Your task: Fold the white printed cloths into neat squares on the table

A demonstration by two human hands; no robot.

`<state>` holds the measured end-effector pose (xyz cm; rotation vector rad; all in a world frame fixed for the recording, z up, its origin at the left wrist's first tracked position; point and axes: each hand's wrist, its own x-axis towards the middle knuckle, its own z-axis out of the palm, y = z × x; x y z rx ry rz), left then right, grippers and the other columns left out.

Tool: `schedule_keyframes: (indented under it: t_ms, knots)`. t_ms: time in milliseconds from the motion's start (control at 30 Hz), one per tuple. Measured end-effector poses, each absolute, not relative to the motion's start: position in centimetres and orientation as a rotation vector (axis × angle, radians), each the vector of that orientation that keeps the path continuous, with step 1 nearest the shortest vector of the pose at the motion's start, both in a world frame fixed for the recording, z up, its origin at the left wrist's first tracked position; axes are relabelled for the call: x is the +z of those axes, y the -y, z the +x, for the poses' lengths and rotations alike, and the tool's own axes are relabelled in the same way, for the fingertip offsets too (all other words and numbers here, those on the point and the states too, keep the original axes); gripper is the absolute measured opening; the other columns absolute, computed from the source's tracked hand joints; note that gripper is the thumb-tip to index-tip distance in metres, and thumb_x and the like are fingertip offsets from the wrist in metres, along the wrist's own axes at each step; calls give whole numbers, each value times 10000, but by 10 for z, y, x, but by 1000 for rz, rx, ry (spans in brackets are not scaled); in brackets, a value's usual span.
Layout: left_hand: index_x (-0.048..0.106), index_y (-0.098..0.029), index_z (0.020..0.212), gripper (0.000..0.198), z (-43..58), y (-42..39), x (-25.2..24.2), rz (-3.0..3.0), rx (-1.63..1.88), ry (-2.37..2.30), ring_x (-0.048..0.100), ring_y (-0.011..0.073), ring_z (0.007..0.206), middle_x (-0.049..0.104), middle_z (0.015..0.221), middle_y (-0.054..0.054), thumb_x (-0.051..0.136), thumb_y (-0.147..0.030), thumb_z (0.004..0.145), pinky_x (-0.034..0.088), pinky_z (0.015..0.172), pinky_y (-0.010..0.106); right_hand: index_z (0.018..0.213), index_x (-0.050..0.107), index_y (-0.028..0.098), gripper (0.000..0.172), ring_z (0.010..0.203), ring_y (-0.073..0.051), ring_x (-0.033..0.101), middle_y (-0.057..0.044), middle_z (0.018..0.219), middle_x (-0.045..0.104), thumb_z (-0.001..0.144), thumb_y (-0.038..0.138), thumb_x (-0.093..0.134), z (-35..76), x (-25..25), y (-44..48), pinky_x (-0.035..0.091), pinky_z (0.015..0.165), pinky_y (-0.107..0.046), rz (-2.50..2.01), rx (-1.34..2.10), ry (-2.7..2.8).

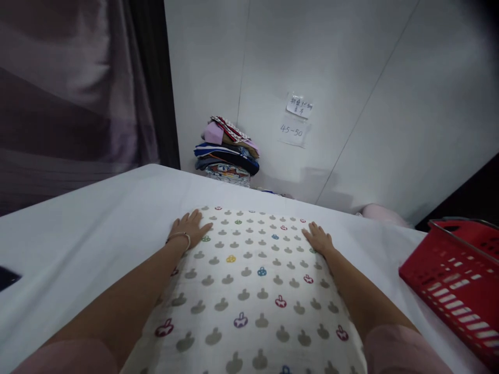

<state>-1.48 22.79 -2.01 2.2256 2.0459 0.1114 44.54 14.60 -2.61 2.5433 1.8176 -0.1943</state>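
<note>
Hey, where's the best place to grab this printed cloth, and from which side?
I'd pinch the printed cloth by its two far corners, coming from the outer sides: its far part lies spread flat, and the left hand and right hand rest near those corners.

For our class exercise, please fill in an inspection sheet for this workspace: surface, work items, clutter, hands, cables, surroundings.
Surface: white-covered table, cover slightly creased.
Work items: white cloth with a mushroom-like print, spread out, running past the near picture edge.
Clutter: red plastic basket at right; dark object at left edge, unidentifiable.
Hands: left hand and right hand open on the cloth's opposite side edges, near its far end.
Cables: nothing seen.
Surroundings: folded fabric stack beyond the table, pale wall with handwritten labels, curtain at left.
</note>
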Motion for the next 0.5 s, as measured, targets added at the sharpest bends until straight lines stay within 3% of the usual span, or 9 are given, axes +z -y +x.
schedule_keyframes:
  t_ms: [267,500]
  knots:
    - [228,-185,1412,753,-15,-227,-22,2224,104,-2053,138,292,1350,99,1503,25,208,-630,805,161,1067,483,1423,158,231,632,1362,-245,107,-40,1505,93,883,559,118,443,-31,-139,163,1043,-532,2578,-179,-1810]
    - [243,-183,1408,741,-16,-220,-20,2221,132,-2039,147,274,1349,124,1499,26,208,-620,810,158,1070,476,1393,264,214,586,1354,-259,151,-66,1484,190,892,507,187,424,-20,-116,188,1030,-561,2574,-165,-1801]
